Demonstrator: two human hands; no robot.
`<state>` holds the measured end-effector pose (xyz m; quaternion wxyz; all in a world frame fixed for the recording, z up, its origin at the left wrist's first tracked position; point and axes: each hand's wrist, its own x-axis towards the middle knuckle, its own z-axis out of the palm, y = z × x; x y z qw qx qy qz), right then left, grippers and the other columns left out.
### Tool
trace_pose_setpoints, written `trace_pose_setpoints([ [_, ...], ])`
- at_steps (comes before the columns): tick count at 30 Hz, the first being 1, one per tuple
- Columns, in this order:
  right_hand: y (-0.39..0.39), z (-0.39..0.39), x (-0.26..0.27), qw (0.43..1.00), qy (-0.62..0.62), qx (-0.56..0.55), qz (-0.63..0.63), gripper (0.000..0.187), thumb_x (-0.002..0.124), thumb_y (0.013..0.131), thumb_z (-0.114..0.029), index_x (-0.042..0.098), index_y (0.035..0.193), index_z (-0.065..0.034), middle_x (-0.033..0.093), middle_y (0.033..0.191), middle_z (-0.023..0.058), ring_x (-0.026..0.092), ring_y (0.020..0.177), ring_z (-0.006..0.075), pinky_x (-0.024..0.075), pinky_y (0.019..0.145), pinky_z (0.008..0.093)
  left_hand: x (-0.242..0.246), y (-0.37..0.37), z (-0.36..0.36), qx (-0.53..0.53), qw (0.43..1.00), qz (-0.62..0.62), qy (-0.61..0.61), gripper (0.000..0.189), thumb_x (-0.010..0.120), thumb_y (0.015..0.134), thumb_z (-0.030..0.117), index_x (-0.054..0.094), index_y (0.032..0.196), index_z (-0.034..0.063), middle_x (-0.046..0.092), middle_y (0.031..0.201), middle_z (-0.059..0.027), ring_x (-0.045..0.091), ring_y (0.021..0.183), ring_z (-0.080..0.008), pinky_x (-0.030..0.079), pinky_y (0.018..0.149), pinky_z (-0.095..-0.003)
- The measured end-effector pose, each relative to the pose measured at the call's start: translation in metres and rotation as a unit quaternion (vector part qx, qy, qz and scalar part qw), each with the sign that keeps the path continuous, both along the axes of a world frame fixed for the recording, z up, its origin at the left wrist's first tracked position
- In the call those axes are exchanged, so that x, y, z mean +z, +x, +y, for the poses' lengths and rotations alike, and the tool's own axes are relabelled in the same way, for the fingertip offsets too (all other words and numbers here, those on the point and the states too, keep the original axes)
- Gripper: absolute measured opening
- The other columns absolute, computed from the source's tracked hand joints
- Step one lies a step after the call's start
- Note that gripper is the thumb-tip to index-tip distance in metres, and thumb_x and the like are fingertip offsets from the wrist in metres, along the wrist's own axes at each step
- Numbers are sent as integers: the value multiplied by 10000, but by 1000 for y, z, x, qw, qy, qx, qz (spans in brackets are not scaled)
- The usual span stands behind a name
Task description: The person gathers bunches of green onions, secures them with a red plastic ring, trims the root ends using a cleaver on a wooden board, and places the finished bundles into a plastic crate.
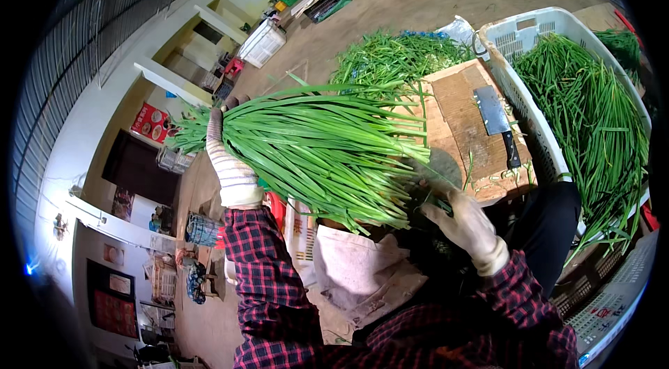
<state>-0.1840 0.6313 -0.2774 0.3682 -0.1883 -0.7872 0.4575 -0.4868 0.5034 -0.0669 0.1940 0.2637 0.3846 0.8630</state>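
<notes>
My left hand (pixel 230 144), in a striped knit glove, grips a large bunch of long flat green stalks (pixel 324 149), which look like garlic chives. It holds them near the leafy end, and the paler stem ends fan out to the right. My right hand (pixel 465 220), in a pale glove, is just below and right of those stem ends with its fingers bent. Thin green strands show by its fingertips; whether they are pinched is unclear. Beyond it, a cleaver (pixel 494 113) with a black handle lies on a wooden board (pixel 444 102) scattered with pale trimmings.
At right stands a white plastic crate (pixel 562 16) full of similar greens (pixel 590 123). Behind the board is a heap of loose green leaves (pixel 397 58). A grey plastic crate (pixel 611 311) sits at lower right. Pale cloth (pixel 360 269) hangs below the bunch. Another white crate (pixel 264 42) stands farther off.
</notes>
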Motion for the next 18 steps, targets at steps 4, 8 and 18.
trace_pose_setpoints([
  [4,-43,-1,6,938,-335,88,35,326,666,885,-300,666,882,25,623,683,69,507,642,89,431,605,274,0,5,14,-17,1000,1,8,180,611,909,226,598,936,48,664,1014,-93,602,1042,-272,481,956,-467],
  [8,0,0,-2,978,-183,69,-74,268,633,878,-237,626,757,2,563,621,86,510,574,157,431,574,308,6,-3,-4,3,1000,-2,26,189,588,920,234,621,941,49,670,1049,-110,606,1074,-284,463,986,-495],
  [18,-27,15,-4,983,106,-17,149,348,684,848,-289,644,1037,0,650,994,161,636,789,265,512,683,341,12,-16,-9,-97,994,42,30,250,576,936,264,615,1066,53,632,1166,-129,565,1132,-261,421,1040,-441],
])
